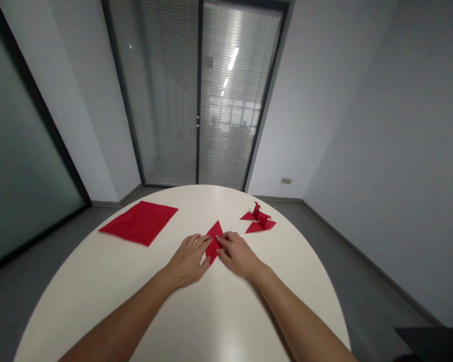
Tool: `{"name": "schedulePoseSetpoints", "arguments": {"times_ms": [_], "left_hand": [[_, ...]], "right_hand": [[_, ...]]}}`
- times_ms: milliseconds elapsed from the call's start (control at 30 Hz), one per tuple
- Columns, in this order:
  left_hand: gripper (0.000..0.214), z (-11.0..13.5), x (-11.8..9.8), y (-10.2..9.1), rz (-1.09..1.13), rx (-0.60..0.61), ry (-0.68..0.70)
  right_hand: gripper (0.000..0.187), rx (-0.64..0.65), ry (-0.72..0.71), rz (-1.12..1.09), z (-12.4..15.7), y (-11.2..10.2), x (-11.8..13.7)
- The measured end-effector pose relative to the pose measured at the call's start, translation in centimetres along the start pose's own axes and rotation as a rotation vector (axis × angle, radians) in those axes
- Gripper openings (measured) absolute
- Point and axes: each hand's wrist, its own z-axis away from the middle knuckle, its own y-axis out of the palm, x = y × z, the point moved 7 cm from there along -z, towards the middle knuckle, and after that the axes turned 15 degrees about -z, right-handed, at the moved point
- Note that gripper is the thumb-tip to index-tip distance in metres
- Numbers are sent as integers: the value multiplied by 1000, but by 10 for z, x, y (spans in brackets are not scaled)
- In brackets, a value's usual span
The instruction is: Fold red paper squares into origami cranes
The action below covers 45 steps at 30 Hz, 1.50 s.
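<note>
A folded piece of red origami paper [214, 245], roughly diamond-shaped with a pointed top, lies on the table in front of me. From the left, my left hand [190, 259] holds its edge, thumb low and fingertips higher up. On the other side, my right hand [238, 254] grips the paper with thumb and fingers, the fingertips pressed on its surface. Parts of both side edges are hidden under my fingers. Two folded red paper cranes [263, 222] sit close together beyond my right hand.
Flat red paper [140, 222] lies at the left of the round white table [196, 322]; whether it is one sheet or a stack I cannot tell. Past the table's far edge stand glass panels with blinds [169, 110]. A dark object [434, 342] shows at the lower right.
</note>
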Motion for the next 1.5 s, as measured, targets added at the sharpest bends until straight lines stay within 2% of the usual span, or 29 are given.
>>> {"name": "schedulePoseSetpoints", "arguments": {"times_ms": [367,533,667,933,1100,1500], "left_hand": [[51,-4,3,5,17,-34,-14],[51,-2,5,3,131,-61,-22],[50,-1,7,-2,220,-111,-28],[50,-1,11,-4,250,-136,-79],[42,-2,8,-9,250,-105,-73],[21,0,19,-13,278,-101,-188]], "right_hand": [[36,-27,39,-59,-1,-3,-2],[20,-78,126,-155,0,-11,-5],[17,-73,177,-197,3,-16,-6],[29,-26,135,-276,6,-14,-14],[24,-36,169,-244,6,-17,-12],[11,-18,217,-188,5,-18,-14]]}}
